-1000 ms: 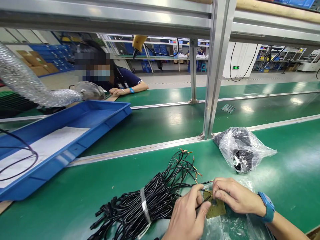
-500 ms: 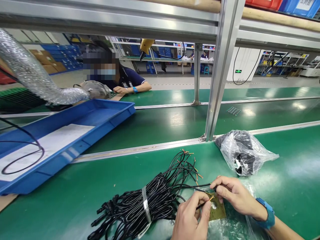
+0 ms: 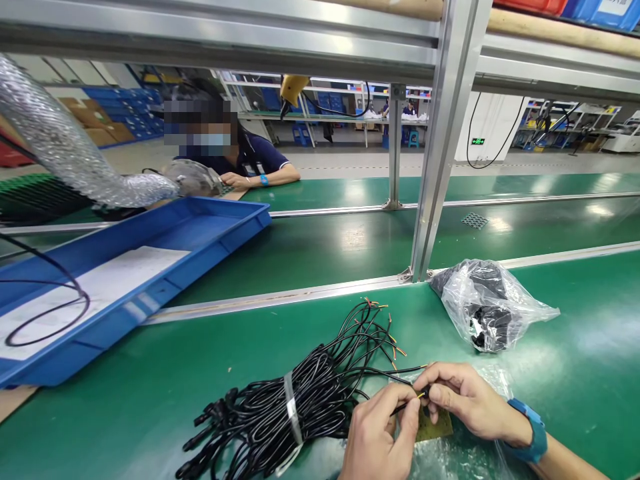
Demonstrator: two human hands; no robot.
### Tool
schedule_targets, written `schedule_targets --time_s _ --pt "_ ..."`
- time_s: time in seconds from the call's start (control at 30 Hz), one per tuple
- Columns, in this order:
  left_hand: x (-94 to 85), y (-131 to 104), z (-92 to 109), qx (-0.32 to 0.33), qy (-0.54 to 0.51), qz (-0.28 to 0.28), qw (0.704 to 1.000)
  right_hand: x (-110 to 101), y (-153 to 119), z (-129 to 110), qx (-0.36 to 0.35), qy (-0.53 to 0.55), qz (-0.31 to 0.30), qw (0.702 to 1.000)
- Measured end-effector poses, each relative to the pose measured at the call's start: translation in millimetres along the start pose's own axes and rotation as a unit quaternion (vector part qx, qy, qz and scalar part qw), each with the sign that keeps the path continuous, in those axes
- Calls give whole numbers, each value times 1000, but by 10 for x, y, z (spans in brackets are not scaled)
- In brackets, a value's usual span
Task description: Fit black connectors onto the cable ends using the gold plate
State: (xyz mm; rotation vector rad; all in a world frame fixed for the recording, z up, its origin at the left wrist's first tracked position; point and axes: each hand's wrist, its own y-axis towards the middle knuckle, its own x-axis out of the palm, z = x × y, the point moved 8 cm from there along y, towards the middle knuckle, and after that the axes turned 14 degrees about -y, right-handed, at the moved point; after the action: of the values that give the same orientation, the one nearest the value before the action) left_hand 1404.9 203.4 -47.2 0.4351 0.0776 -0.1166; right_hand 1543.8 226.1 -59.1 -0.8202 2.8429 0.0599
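My left hand (image 3: 377,433) pinches a black cable (image 3: 399,409) close to its stripped end, where yellowish wires show. Between the fingertips of my right hand (image 3: 467,397) is a small black part (image 3: 425,392), held right at those wire ends; its exact kind is too small to make out. To the left lies a bundle of black cables (image 3: 315,383), tied with a pale band (image 3: 291,408), connectors at the near end and bare orange wire tips at the far end. Beneath my hands, a yellowish square plate (image 3: 441,427) rests on clear plastic film (image 3: 450,461), partly covered by my fingers.
A clear bag of black parts (image 3: 493,303) lies beyond my right hand. A metal post (image 3: 431,180) rises behind it. At left stands a blue tray (image 3: 215,261) with a white sheet inside. Across the bench sits a co-worker, forearm (image 3: 280,175) on the far surface.
My right hand has come left and slightly down, bringing the small black part onto the wire ends. Another cable's end, near my right fingers before, now lies free behind them. The left hand barely moved.
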Motion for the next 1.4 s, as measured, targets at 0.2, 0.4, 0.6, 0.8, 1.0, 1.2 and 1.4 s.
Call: schedule_targets --time_s 0.2,0.4,0.6,0.8,1.0,1.2,1.4 --pt "3 -10 -47 -2 23 -11 1000 -17 -13 -40 -15 -29 6 999" --pt "9 -1 -61 7 66 -27 997 -43 -34 -282 -110 -227 34 967" --pt "36 -10 -111 -68 24 -72 995 -78 -33 -199 -64 -259 62 962" --pt "-74 71 -145 -65 84 -109 988 -101 -28 -188 -74 -304 72 947" --pt "-39 42 -84 43 128 -99 986 -27 -17 -183 -102 -294 77 947" --pt "1 -6 -100 63 135 -100 984 103 -52 -210 -177 -315 65 930" --pt "32 -13 -120 78 146 -110 980 165 -39 -102 -191 -404 32 894"
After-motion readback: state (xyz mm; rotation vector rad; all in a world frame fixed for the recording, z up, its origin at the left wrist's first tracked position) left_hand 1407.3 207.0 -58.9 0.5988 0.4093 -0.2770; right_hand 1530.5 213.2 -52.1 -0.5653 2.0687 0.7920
